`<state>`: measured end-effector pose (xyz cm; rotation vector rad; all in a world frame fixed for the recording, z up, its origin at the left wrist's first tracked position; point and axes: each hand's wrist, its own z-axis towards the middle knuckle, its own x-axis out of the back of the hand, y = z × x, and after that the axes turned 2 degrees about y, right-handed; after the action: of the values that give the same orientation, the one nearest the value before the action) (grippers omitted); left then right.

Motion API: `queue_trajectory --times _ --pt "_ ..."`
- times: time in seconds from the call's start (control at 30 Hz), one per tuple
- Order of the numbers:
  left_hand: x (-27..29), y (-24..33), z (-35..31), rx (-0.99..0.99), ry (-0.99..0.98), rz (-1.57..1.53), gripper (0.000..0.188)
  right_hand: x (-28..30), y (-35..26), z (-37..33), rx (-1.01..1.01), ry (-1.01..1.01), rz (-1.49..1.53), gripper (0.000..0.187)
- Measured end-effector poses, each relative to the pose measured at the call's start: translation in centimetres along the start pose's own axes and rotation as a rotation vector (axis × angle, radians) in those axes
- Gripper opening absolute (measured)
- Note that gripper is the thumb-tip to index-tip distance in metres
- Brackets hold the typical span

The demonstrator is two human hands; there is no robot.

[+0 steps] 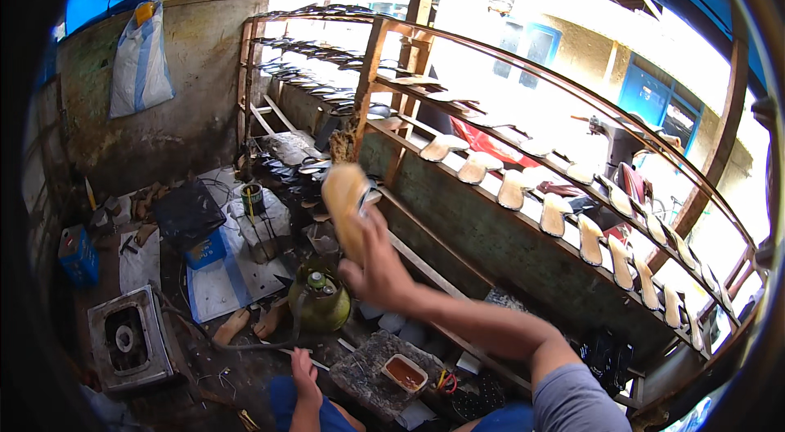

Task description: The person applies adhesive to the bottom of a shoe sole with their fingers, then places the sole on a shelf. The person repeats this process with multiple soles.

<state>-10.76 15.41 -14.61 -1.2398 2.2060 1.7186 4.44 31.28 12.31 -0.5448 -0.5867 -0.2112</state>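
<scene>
If the clasping right hand [379,265] slips, its shoe [343,205] may hit the nearby gas bottle [327,313], the half-open left hand [306,381] seemingly empty.

Foot-shaped tan piece [343,199] up in my right hand [378,268]

I hold it out ahead of me, my arm stretched forward, and it is too blurred for me to make out its details. My left hand [306,379] is low, near my lap, fingers pointing up just beside a thin pale rod [317,362]. Beyond it stands a squat green gas cylinder [329,314]; a square metal stove [125,340] sits well off to my left. Near my knees, a rough slab [360,373] bears a small tray [412,362] of orange-brown stuff. To my right, a wooden rack [370,72] carries rows of pale sandals [590,241], and a white sack [141,72] hangs on the wall [208,48]
</scene>
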Motion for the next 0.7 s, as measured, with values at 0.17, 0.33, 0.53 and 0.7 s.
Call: queue_trajectory --times 0.17,0.33,0.53,0.7 --pt "0.2 -2.1 3.0 -0.016 -0.012 0.273 0.075 0.2 9.8 16.1 -0.199 0.225 -0.341 0.088" --pt "-0.9 -0.6 5.0 -0.06 0.019 0.225 0.067 0.5 17.6 25.6 -0.621 0.211 -0.462 0.09" --pt "-1.3 -0.2 6.2 0.006 0.0 0.171 0.066 0.5 20.7 28.4 -0.829 0.329 -0.456 0.112" --pt "-2.1 -0.3 6.3 0.022 -0.015 0.148 0.067 0.6 21.1 27.6 -0.794 0.263 -0.455 0.122"
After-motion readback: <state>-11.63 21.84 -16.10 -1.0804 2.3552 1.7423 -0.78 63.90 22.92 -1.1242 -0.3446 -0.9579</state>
